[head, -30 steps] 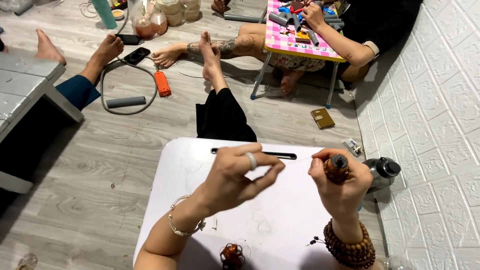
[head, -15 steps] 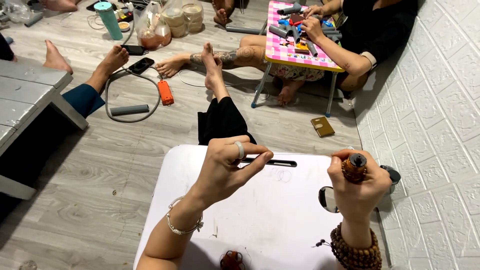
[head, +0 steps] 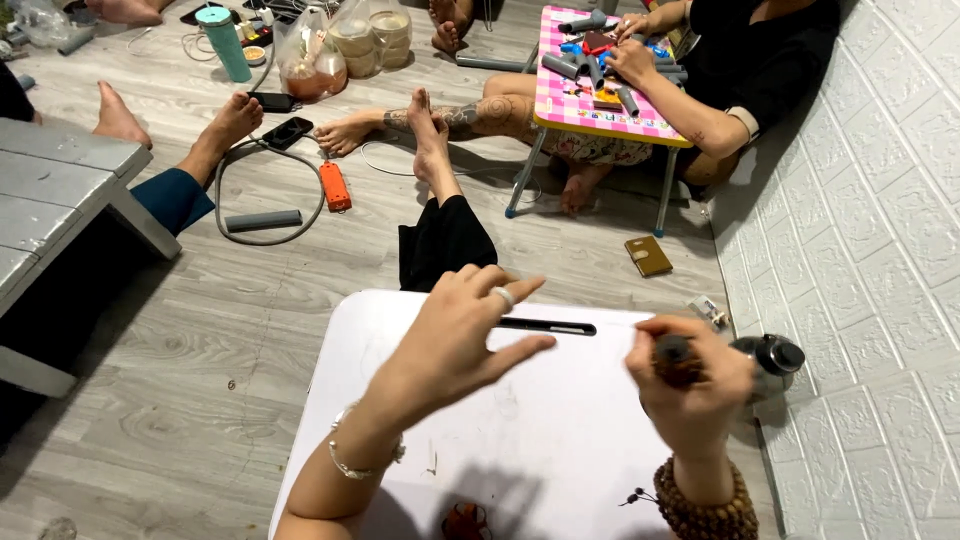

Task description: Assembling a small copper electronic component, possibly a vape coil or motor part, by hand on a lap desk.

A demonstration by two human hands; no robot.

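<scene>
Grey plank floor; white table in front. Right hand clamped on a small dark-brown object above the table. Left hand spread, empty. Hold the object steady, upright.

Small brown object blurred, mostly hidden in right hand; reddish item cut off below.
</scene>
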